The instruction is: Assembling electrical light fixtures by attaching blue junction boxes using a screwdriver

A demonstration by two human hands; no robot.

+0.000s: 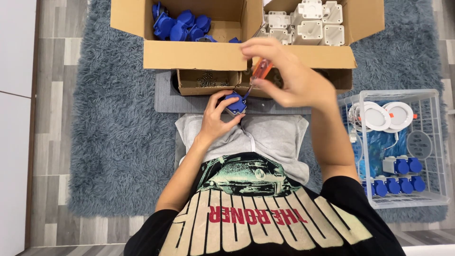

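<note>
While my left hand [215,118] clamps the blue socket [235,104], my right hand [284,71] grips the orange-handled screwdriver [259,71]. Both sit just below the cardboard box [194,56].

We see a floor [52,61] made of grey and pale wood planks. A big fluffy blue-grey rug [118,142] lies on it. On the rug sits a flat grey mat [166,97]. A big brown cardboard box [194,54] with two sides stands at the top, one side full of blue parts, the other full of white parts. A low little cardboard tray [187,87] sits just in front of it. A clear crate [438,142] stands on the rug at our right.
</note>
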